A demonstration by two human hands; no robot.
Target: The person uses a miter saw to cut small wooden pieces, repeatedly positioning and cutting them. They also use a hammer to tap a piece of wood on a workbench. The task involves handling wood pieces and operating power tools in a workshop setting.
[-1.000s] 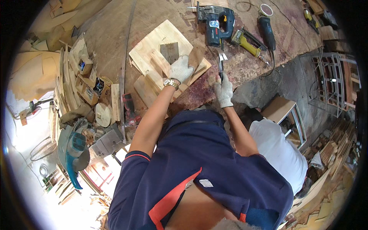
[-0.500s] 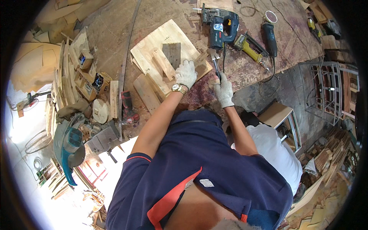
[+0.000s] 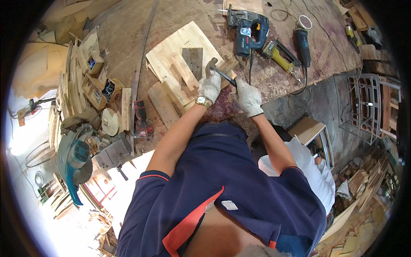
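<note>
My right hand (image 3: 249, 97), in a white knit glove, is wrapped round the black handle of a claw hammer (image 3: 225, 77). The hammer tilts up to the left, its head right by the fingertips of my left hand (image 3: 209, 87). That hand is gloved too, with a gold watch at the wrist. Its fingers are bent together at the near right side of a pale wooden board (image 3: 167, 51); the hammer partly covers them, and what they pinch is hidden. On the board lie a light wood strip (image 3: 185, 71) and a weathered grey wood piece (image 3: 195, 58).
A jigsaw (image 3: 250, 32), a yellow-and-black nail gun (image 3: 280, 55) and a corded grinder-like tool (image 3: 302, 45) lie at the right of the workbench. A red cordless drill (image 3: 141, 118) and a teal circular-bladed saw (image 3: 75, 165) are to the left. Another person in white (image 3: 299, 167) is beside me.
My right hand has swung the hammer leftward, bringing its head from the bench beside the board to my left fingertips. My left hand has stayed nearly in place.
</note>
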